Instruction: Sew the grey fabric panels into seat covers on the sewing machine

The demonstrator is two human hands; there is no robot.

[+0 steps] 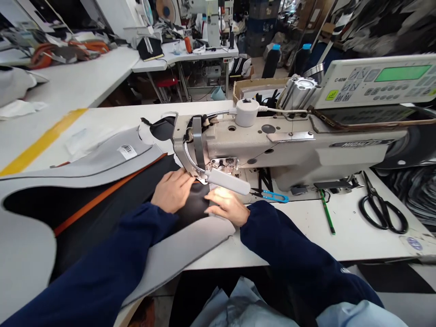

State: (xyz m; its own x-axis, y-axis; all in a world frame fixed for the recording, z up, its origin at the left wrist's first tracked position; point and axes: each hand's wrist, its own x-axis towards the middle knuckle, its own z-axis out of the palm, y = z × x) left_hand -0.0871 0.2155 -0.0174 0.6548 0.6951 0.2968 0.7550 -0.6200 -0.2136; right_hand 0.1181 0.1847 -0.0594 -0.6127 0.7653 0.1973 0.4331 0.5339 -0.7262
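My left hand (173, 190) lies flat on a black padded cover piece (194, 206) with grey backing, just left of the sewing machine's (293, 150) needle area. My right hand (227, 205) rests on the right edge of the same piece under the lit lamp (229, 181), thumb and fingers apart. An orange strip (109, 195) runs along the black material to the left. A grey flap (187, 245) of the piece reaches past the table's front edge. The needle itself is hidden behind the lamp and the machine head.
Blue thread snips (275, 196), a green pencil (327, 212) and black scissors (383, 211) lie on the white table to the right. A control panel (381, 81) and a phone (371, 116) sit above the machine arm. A cardboard box (260, 84) stands behind it.
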